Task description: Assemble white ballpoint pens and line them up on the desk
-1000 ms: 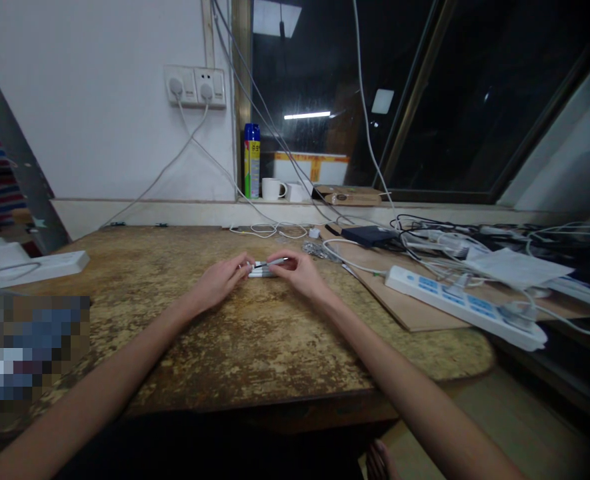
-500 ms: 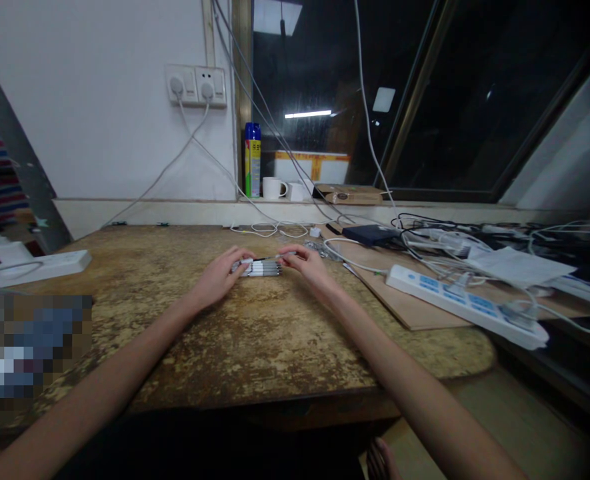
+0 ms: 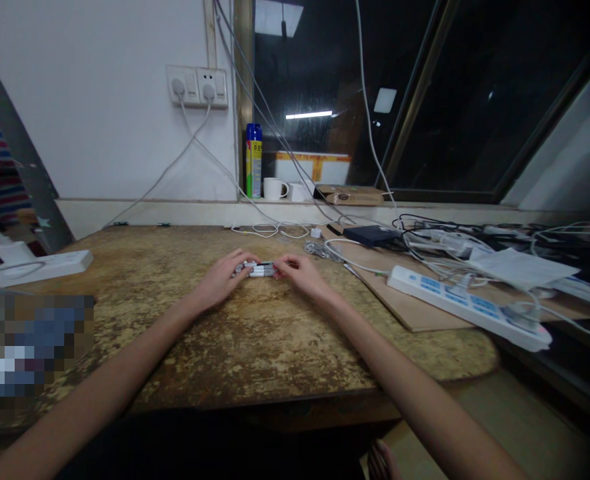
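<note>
Several slim white-and-grey pens (image 3: 261, 271) lie side by side on the worn wooden table (image 3: 255, 340), between my two hands. My left hand (image 3: 227, 275) is closed round their left ends, thumb at the near side and fingers over the top. At their right ends is my right hand (image 3: 297, 272), its thumb and fingertips pinched together on the pens' tips. The fingers cover both ends of the pens. A small heap of clear, shiny pieces (image 3: 319, 249) lies just behind my right hand.
A white power strip (image 3: 467, 307) rests across a brown board (image 3: 399, 303) at the right, with tangled cables and papers behind. Another power strip (image 3: 49, 268) sits at the left. A spray can (image 3: 253, 163) and white mug (image 3: 275, 189) stand on the sill.
My right hand has come down and slightly left onto the pens' right ends. The piece it held raised above the row now lies lower, against the other pens.
</note>
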Demonstrator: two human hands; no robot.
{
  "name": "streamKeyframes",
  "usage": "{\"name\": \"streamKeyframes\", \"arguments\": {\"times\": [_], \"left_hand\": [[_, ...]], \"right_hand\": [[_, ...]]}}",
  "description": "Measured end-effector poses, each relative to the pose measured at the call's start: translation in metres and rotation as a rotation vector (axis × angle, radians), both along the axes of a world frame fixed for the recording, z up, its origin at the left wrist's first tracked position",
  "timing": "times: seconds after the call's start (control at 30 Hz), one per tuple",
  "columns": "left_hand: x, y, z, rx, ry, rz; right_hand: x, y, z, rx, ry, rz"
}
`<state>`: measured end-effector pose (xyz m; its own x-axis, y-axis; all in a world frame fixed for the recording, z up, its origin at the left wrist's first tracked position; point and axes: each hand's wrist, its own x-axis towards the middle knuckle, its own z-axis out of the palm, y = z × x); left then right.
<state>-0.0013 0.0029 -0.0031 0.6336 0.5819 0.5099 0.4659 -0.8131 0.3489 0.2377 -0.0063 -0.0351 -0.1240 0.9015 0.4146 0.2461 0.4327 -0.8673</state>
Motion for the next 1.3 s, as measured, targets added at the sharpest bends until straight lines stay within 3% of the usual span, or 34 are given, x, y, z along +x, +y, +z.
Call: {"name": "streamKeyframes", "arguments": {"times": [0.2,0.57,1.07,1.3], "left_hand": [[-0.006,0.007,-0.002,-0.002,-0.036,0.018],[-0.023,0.024,-0.012,-0.042,-0.136,0.190],[-0.021,0.020,-0.009,-0.035,-0.159,0.162],[-0.022,0.021,-0.008,-0.026,-0.130,0.168]], "right_hand": [[0.005,0.005,0.002,-0.093,0.170,0.025],[0.016,0.007,0.002,0.006,0.160,-0.182],[0.016,0.005,0.005,-0.004,0.134,-0.201],[0.017,0.006,0.002,-0.034,0.222,-0.152]]}}
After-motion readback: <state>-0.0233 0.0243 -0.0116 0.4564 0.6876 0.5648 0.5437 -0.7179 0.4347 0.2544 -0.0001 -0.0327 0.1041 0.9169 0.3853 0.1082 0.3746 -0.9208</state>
